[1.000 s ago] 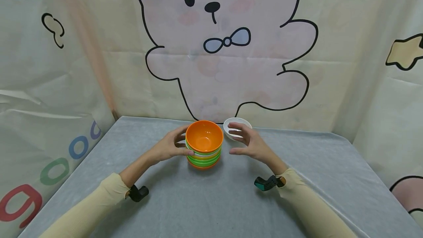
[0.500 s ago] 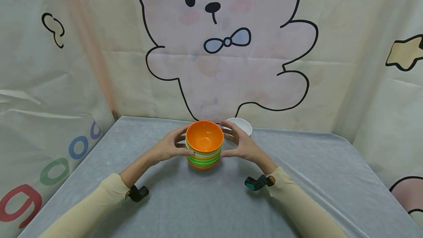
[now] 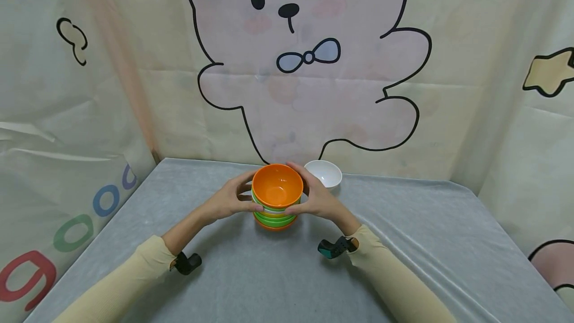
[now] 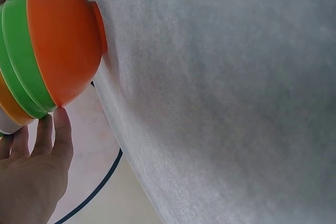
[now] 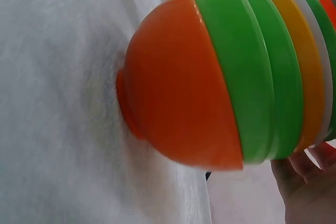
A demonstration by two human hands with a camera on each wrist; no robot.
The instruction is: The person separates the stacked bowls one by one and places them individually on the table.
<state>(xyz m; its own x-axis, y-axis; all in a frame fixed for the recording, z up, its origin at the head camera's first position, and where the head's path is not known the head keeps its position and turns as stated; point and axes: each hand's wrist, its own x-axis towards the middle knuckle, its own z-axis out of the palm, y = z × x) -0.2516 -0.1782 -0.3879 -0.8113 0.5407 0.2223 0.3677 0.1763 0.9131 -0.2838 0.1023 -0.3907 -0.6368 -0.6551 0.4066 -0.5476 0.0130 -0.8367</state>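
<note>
- Orange top bowl [image 3: 277, 186], mouth up, crowning a stack of bowls [image 3: 275, 209] that stands upright on the grey cloth-covered table [image 3: 251, 273] – nearer its back edge, between the two back corners.
- Order from the foot, per right wrist view: orange bottom bowl [image 5: 178, 87], lower green bowl [image 5: 233, 66], second green bowl [image 5: 278, 72], yellow bowl [image 5: 296, 51], white band [image 5: 316, 51], upper green bowl [image 5: 322, 19], then the top one.
- Left hand [image 3: 228, 197] clamped on the stack's left side: thumb in front, fingers spread round the flank. Left wrist view puts fingertips against the bowl walls.
- Right hand [image 3: 319, 197] likewise clamped on the right side, thumb in front. Hands apart from each other, the stack between them.
- Loose white bowl [image 3: 324, 173], mouth up, close to the table's back edge, behind the right hand – apart from the stack, on its back-right-corner side.
- Pale yellow sleeves [image 3: 121, 278] on both arms; dark wrist device [image 3: 186, 263] on the left, another dark device [image 3: 334, 248], partly teal, on the right.
- Beyond the back edge, a cream backdrop [image 3: 457, 64] bearing an outlined bear [image 3: 291, 98] with blue bow tie.
</note>
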